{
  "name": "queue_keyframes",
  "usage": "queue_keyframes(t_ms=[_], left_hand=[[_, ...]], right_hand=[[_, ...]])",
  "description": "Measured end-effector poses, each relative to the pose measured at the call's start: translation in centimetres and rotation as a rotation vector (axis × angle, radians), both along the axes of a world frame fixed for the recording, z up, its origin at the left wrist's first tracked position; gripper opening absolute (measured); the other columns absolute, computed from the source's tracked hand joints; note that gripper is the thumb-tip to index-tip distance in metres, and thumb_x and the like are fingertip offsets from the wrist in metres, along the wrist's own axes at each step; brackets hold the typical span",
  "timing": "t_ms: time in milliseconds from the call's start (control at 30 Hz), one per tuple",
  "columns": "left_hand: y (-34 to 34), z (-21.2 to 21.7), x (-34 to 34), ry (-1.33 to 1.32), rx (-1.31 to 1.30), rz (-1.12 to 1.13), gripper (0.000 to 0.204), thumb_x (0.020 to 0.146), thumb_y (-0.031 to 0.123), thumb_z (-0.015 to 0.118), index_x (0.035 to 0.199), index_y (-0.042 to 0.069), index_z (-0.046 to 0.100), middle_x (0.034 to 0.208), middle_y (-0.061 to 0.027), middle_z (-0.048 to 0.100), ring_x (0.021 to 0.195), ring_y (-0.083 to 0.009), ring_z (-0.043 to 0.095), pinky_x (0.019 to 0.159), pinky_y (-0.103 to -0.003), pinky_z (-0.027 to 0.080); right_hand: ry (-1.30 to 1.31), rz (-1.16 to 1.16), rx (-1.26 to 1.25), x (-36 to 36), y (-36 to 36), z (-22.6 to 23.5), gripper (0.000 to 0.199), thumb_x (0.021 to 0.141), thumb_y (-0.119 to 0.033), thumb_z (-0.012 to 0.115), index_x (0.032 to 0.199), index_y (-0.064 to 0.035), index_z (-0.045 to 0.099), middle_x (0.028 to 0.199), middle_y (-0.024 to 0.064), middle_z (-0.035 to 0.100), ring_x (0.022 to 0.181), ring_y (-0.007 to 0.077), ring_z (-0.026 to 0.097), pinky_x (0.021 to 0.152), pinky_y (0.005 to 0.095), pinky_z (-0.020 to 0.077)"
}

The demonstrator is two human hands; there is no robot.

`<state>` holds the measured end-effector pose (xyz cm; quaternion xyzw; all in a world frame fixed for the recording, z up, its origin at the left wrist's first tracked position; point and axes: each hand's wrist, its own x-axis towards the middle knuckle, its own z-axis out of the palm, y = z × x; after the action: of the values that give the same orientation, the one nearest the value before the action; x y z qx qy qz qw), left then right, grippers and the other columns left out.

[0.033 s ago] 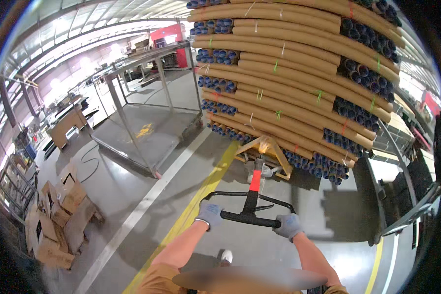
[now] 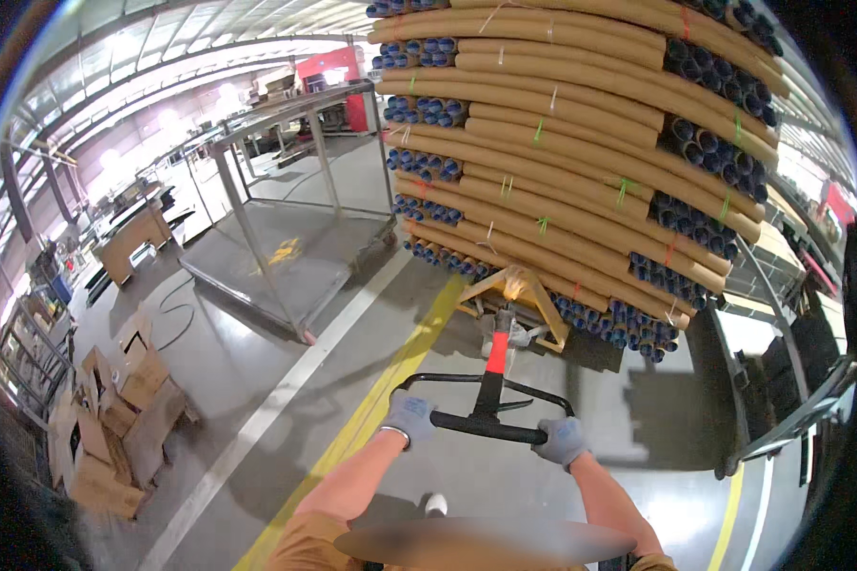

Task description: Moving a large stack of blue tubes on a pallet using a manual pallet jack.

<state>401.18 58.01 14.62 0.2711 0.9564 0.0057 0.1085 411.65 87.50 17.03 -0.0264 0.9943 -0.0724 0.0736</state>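
Head camera looks down, forward—near the pallet-jack handle (image 2: 487,425).

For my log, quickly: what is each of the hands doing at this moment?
Left hand: closed on the black pallet jack handle.
Right hand: closed on the same handle.

both hands (image 2: 408,416) grip pallet-jack handle (image 2: 487,426)

Matt cardboard tubes (image 2: 581,143); glossy concrete floor (image 2: 257,371); black metal handle (image 2: 490,423); grey knit gloves on hands.
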Motion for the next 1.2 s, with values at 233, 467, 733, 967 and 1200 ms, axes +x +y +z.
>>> queue_keyframes(t_ms=[233,467,733,967,1200], left_hand=[[3.5,-1.2,0.9,0.006,0.005,-0.087,0.022,0.074,0.023,0.050,0.087,0.017,0.067,0.079,-0.0107,0.066,0.080,-0.0290,0.062,0.076,-0.042,0.036],[0.1,-1.5,-2.3,0.185,0.258,-0.052,0.027,0.059,0.023,0.068,0.084,0.012,0.067,0.081,-0.0134,0.066,0.074,-0.0292,0.063,0.072,-0.038,0.048],[-4.0,1.7,1.2,0.119,0.169,-0.034,0.032,0.071,0.035,0.062,0.085,0.006,0.066,0.077,-0.0178,0.065,0.073,-0.0328,0.062,0.063,-0.042,0.049],[-7.5,2.3,8.5,0.148,0.160,0.056,0.025,0.069,0.025,0.062,0.088,0.010,0.067,0.078,-0.0133,0.066,0.073,-0.0304,0.063,0.065,-0.040,0.049],[-9.3,3.3,13.9,0.129,0.235,0.023,0.025,0.066,0.023,0.064,0.089,0.012,0.068,0.081,-0.0124,0.066,0.076,-0.0290,0.063,0.069,-0.039,0.049]], right_hand=[[-0.100,-0.136,0.028,3.6,2.6,0.9,0.019,0.067,-0.033,0.061,0.076,-0.0162,0.064,0.071,0.0111,0.063,0.072,0.0309,0.063,0.064,0.0414,0.0498],[-0.026,-0.144,-0.092,-0.3,0.6,-0.1,0.018,0.064,-0.022,0.060,0.078,-0.0129,0.063,0.076,0.0133,0.063,0.076,0.0338,0.061,0.065,0.0439,0.0486],[-0.006,-0.090,-0.066,0.8,-4.7,0.4,0.019,0.059,-0.018,0.061,0.078,-0.0161,0.064,0.073,0.0089,0.062,0.076,0.0288,0.062,0.065,0.0410,0.0478],[0.014,-0.039,-0.047,5.8,-8.1,-0.6,0.019,0.061,-0.017,0.062,0.080,-0.0171,0.064,0.077,0.0069,0.063,0.078,0.0269,0.062,0.064,0.0399,0.0473],[0.022,-0.047,-0.034,11.9,-10.0,1.2,0.020,0.062,-0.017,0.061,0.082,-0.0176,0.064,0.077,0.0076,0.063,0.079,0.0275,0.062,0.065,0.0395,0.0473]])
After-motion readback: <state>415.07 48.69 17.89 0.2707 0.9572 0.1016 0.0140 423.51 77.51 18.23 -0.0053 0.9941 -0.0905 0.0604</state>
